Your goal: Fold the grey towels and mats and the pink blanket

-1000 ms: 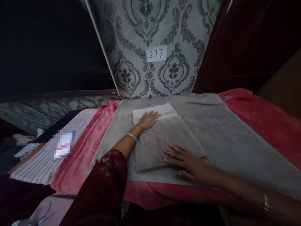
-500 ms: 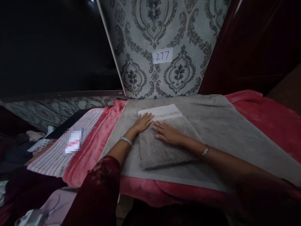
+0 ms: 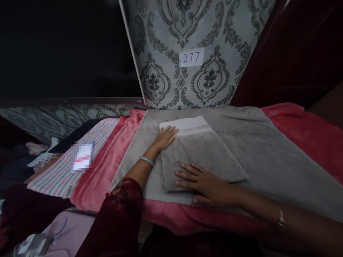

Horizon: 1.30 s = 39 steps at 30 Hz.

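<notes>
- One folded grey towel (image 3: 198, 157) w/ a white band (image 3: 187, 126) across its far end, lying flat mid-table, slightly skewed.
- L hand (image 3: 166, 138): arm reaching fwd from lower L, palm down at the towel's far L edge, fingers a bit apart, tips on the white band. Hand open, pressed flat, nothing gripped.
- R hand (image 3: 205, 185): forearm in from lower R, palm down, fingers loosely spread & pointing L over the towel's near part; thumb nr its near edge. Open, nothing gripped; can't tell how firmly it touches.
- Bracelets: L wrist band (image 3: 147, 160), R wrist bangle (image 3: 281, 217).
- Under towel: larger grey cloth (image 3: 268, 160), spread out, a few creases far side.
- Under that: pink-red blanket (image 3: 308, 137), showing L, R & near side.
- Further L: striped cloth (image 3: 61, 175) w/ blurred-out item (image 3: 82, 157) on it.
- Bkgd: patterned wall (image 3: 210, 84), paper label (image 3: 191, 57) reading "277"; dark screen (image 3: 66, 50) far L.
</notes>
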Each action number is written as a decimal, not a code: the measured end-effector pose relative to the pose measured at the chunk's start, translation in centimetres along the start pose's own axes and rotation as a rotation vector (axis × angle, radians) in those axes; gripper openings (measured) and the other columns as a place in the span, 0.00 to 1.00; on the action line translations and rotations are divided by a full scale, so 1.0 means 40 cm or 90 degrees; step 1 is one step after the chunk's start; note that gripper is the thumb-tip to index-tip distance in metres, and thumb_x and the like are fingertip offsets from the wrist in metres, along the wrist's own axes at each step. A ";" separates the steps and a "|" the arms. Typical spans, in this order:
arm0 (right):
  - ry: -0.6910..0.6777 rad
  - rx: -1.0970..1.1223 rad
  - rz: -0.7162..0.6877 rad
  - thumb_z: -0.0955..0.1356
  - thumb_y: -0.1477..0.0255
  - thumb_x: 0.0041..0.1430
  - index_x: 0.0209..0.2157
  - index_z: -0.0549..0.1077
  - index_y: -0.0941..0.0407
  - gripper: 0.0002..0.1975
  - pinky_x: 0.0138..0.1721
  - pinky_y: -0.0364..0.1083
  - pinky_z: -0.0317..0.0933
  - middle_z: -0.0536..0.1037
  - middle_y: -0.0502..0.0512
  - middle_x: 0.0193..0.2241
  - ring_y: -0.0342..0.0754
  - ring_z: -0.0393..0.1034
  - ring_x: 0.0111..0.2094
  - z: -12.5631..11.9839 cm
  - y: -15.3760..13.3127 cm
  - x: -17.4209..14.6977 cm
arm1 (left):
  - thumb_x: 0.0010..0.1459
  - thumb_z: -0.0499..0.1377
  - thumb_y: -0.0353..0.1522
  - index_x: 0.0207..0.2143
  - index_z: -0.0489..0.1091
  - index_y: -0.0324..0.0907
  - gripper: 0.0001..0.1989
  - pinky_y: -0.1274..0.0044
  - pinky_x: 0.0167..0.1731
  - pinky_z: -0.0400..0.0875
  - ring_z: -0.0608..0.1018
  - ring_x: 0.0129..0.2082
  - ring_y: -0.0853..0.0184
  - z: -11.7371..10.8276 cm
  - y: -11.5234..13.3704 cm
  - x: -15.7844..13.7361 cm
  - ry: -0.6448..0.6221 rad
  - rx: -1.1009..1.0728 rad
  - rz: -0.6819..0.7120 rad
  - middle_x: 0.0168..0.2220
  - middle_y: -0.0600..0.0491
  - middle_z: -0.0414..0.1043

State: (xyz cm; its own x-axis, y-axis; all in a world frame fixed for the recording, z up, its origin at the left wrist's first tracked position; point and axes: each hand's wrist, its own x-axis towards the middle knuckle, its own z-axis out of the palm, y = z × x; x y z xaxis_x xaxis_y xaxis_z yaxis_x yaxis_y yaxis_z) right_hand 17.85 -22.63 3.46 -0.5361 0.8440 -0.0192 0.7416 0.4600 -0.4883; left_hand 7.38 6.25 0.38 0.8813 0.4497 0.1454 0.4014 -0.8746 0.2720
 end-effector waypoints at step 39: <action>0.255 -0.069 0.188 0.59 0.56 0.71 0.69 0.59 0.51 0.30 0.69 0.63 0.40 0.51 0.58 0.71 0.58 0.38 0.72 -0.102 0.098 0.007 | 0.62 0.51 0.31 0.53 0.75 0.43 0.21 0.64 0.63 0.65 0.74 0.59 0.62 -0.012 -0.077 -0.005 0.289 -0.190 -0.090 0.56 0.49 0.76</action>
State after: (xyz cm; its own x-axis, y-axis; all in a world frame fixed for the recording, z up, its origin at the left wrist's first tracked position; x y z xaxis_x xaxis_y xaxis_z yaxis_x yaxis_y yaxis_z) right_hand 22.22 -19.46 5.10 -0.1158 0.9722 0.2037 0.8873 0.1934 -0.4186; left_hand 5.85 8.94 -0.03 0.6018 0.6500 0.4641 0.3621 -0.7400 0.5669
